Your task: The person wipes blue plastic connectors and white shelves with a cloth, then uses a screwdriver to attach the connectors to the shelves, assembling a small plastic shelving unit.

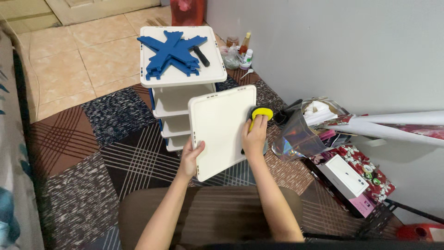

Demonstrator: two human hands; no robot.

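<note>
My left hand grips the lower left edge of a white plastic shelf panel, which is held tilted up in front of me. My right hand is closed around a yellow and black rubber mallet at the panel's right edge. Behind the panel stands a white plastic shelf unit with stacked tiers. On its top tier lie several blue plastic connector pieces and a black handle.
A patchwork rug covers the floor, with beige tiles beyond. Small bottles stand by the grey wall. Crinkled wrapping, a white box and floral packaging lie at right. A fabric edge runs along the left.
</note>
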